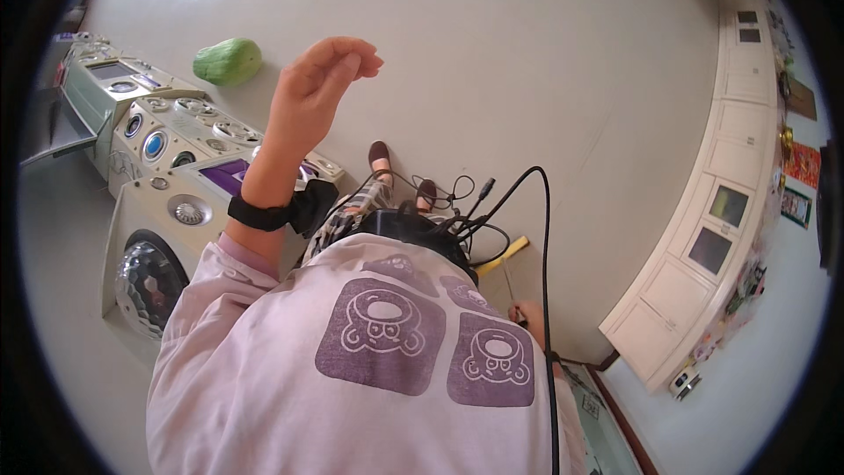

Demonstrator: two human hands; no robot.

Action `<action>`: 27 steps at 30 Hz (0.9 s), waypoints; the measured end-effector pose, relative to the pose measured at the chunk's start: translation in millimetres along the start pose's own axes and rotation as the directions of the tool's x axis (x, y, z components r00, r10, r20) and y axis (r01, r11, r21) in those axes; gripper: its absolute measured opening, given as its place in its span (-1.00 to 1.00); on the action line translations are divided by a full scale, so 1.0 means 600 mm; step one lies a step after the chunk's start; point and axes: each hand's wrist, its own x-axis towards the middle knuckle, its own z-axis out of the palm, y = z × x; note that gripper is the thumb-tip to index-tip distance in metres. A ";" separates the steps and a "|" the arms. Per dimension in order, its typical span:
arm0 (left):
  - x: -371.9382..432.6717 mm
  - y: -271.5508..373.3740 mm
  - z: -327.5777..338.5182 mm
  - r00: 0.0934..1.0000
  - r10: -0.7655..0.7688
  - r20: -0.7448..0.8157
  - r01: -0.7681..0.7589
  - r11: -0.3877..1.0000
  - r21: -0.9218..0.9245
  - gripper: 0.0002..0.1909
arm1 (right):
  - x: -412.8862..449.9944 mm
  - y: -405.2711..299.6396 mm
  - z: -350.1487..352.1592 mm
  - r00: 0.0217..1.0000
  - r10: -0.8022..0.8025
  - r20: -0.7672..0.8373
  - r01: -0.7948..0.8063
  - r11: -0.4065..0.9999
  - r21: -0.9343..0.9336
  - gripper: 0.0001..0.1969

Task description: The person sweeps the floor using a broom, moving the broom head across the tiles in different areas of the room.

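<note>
My left hand [320,92] is raised over the floor, its fingers curled and the thumb against them, with nothing seen in it. A black strap [260,214] circles that wrist. Low at my right side, partly hidden by my shirt [369,422], my right hand [525,313] is closed around the dark end of a tool with a thin metal rod [508,280]. The rod runs to a yellow bar [511,254] near the floor; whether they join is hard to tell. Black cables [484,191] loop out at my waist, and one runs up past my right side.
Cream-coloured machines [191,138] with round lamps and a clear faceted dome [150,284] stand along my left. Beyond them a large green gourd [229,63] lies on the floor [501,66]. White cabinets [742,125] line the right side. My dark shoes [379,152] are on the floor ahead.
</note>
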 end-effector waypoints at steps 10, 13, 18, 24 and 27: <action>0.033 0.009 -0.136 0.962 0.020 -0.273 -0.029 0.999 -0.030 -0.82 | 0.318 -0.377 -0.044 0.885 0.361 0.294 -0.454 0.809 0.372 -0.78; 0.040 0.006 -0.158 0.954 0.013 -0.301 -0.024 0.999 -0.031 -0.82 | 0.403 -0.437 -0.033 0.916 0.316 0.246 -0.400 0.749 0.529 -0.86; 0.052 0.003 -0.167 0.957 -0.005 -0.289 -0.001 1.000 -0.021 -0.83 | 0.489 -0.493 -0.027 0.936 0.245 0.251 -0.351 0.644 0.680 -0.92; 0.053 0.011 -0.135 0.974 -0.024 -0.224 0.054 0.990 0.127 -0.84 | 0.467 -0.495 -0.054 0.995 0.025 0.099 -0.085 0.743 0.664 -0.84; 0.054 0.012 -0.094 0.978 -0.035 -0.206 0.061 0.991 0.119 -0.84 | 0.418 -0.440 -0.103 0.999 0.042 0.030 -0.052 0.848 0.527 -0.57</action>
